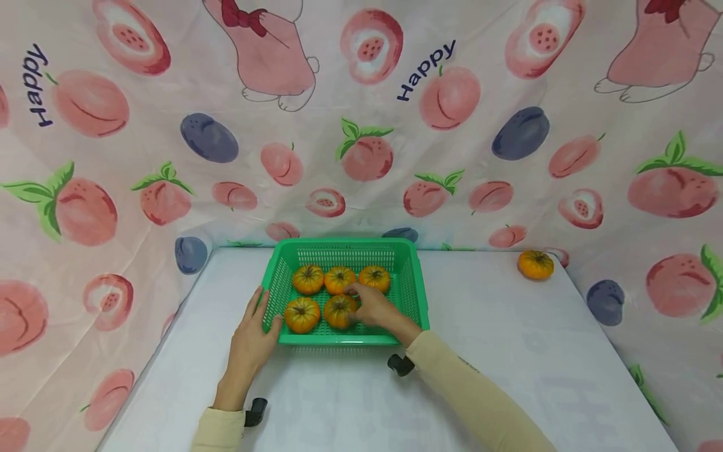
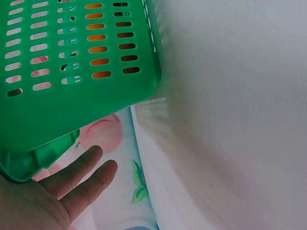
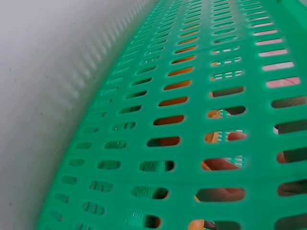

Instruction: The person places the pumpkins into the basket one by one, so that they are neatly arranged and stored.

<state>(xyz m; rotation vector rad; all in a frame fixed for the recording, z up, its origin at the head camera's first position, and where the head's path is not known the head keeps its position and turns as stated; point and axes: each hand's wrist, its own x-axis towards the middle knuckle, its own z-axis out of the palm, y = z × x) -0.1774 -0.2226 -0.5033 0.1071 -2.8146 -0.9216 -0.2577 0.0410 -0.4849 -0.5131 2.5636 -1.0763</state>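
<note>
A green plastic basket [image 1: 415, 282] stands on the table and holds several small orange pumpkins, three in the back row and two in front. My right hand [image 1: 371, 306] reaches over the basket's front right side and grips the front-row pumpkin [image 1: 337, 312] nearest it, fingers and thumb at its right side. Beside that one sits another front-row pumpkin [image 1: 302, 315]. My left hand [image 1: 253, 336] rests at the basket's left rim, fingers extended. In the right wrist view the slotted basket wall [image 3: 192, 143] mostly hides the right hand.
A lone small pumpkin [image 1: 535, 265] lies at the table's far right corner. The white table [image 1: 497, 351] meets a fruit-printed cloth [image 1: 316, 157] behind and at both sides. Dark wrist cameras show beside both forearms.
</note>
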